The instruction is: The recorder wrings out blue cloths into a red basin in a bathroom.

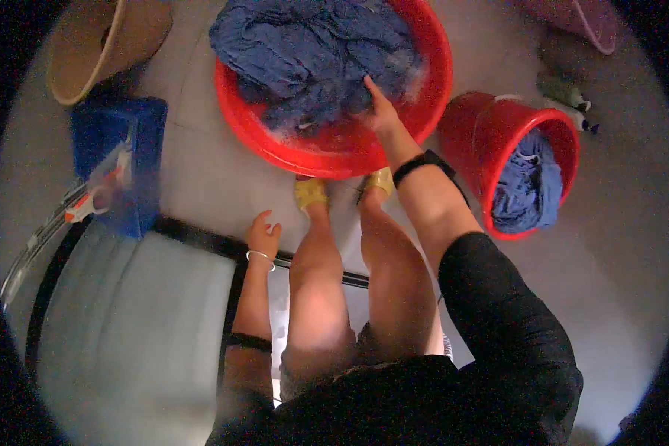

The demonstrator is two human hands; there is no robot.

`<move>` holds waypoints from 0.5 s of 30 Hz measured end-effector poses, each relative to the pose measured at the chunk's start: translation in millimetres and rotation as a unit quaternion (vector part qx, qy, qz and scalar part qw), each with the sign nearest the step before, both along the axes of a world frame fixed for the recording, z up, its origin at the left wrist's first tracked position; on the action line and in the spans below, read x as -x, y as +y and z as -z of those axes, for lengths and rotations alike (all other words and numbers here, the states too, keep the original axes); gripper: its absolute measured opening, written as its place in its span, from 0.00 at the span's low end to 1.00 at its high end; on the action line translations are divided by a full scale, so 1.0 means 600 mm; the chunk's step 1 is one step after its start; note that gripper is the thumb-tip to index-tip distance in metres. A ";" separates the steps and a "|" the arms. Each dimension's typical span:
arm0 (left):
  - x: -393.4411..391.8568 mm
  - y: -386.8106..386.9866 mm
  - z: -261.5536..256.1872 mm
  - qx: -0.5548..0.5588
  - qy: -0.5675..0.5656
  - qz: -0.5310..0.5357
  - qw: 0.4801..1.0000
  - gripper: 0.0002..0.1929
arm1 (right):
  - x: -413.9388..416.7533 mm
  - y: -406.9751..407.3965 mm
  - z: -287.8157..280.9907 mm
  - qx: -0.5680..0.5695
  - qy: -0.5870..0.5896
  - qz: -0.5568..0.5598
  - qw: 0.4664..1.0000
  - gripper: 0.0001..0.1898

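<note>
A red plastic basin point(434, 120) stands on the floor before my feet. Blue fabric point(312, 50) is heaped inside it, partly in water with whitish suds along the edge. My right hand point(382, 113) reaches over the near right part of the basin, close to the wet fabric. One finger or the thumb points away from me; the other fingers are blurred, and nothing is seen held in them. Beside my left leg hangs my left hand point(264, 235), empty, with its fingers loosely curled and apart.
Right of the basin, a red bucket point(479, 145), seemingly tilted by the lens, contains more blue fabric point(527, 189). A blue plastic bin point(148, 167) with a white-and-orange item stands left, beside a glass panel point(134, 323). A beige tub point(89, 50) and a pinkish container point(596, 22) are farther off.
</note>
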State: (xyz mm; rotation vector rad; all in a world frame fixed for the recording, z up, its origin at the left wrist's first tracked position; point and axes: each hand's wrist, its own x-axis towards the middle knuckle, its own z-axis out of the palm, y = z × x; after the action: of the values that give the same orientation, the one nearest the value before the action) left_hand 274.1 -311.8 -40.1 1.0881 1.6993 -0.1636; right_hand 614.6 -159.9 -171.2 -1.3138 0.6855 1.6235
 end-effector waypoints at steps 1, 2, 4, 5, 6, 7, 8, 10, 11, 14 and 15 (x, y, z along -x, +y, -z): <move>-0.011 0.007 0.004 -0.004 -0.007 -0.004 1.000 0.23 | -0.005 0.001 -0.029 -0.007 0.002 0.011 1.000 0.27; -0.024 0.018 0.009 -0.005 -0.055 -0.042 0.998 0.23 | -0.009 0.002 -0.063 -0.014 0.005 0.022 1.000 0.26; -0.008 0.045 -0.009 -0.002 -0.088 -0.078 0.993 0.23 | 0.034 -0.012 -0.158 0.000 0.009 0.046 0.999 0.24; -0.033 0.071 -0.020 -0.009 -0.101 -0.071 0.992 0.24 | 0.022 -0.023 -0.201 0.008 -0.016 0.025 1.000 0.23; -0.064 0.099 -0.036 -0.015 -0.116 -0.064 0.991 0.25 | 0.008 -0.034 -0.244 0.016 -0.043 0.003 0.999 0.22; -0.092 0.130 -0.068 -0.013 -0.125 -0.068 0.990 0.25 | 0.008 -0.046 -0.299 0.008 -0.070 -0.034 0.997 0.22; -0.129 0.172 -0.114 0.004 -0.130 -0.040 0.991 0.27 | 0.006 -0.047 -0.365 0.002 -0.100 -0.072 0.992 0.22; -0.152 0.225 -0.175 0.010 -0.125 -0.017 0.992 0.30 | 0.055 -0.007 -0.511 0.042 -0.098 -0.121 0.987 0.25; -0.157 0.235 -0.193 -0.047 -0.150 -0.010 0.988 0.31 | 0.093 0.015 -0.590 0.011 -0.092 -0.117 0.989 0.27; -0.210 0.272 -0.236 -0.192 -0.141 0.006 0.971 0.35 | 0.146 0.030 -0.760 -0.074 -0.108 -0.167 0.977 0.35; -0.221 0.288 -0.255 -0.272 -0.101 0.023 0.957 0.36 | 0.152 0.032 -0.805 -0.076 -0.111 -0.168 0.977 0.35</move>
State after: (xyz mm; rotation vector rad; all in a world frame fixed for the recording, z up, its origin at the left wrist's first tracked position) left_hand 406.7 -139.0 112.8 1.4897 1.5694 0.4003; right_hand 523.7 -140.7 311.7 -1.5268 0.2059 1.7194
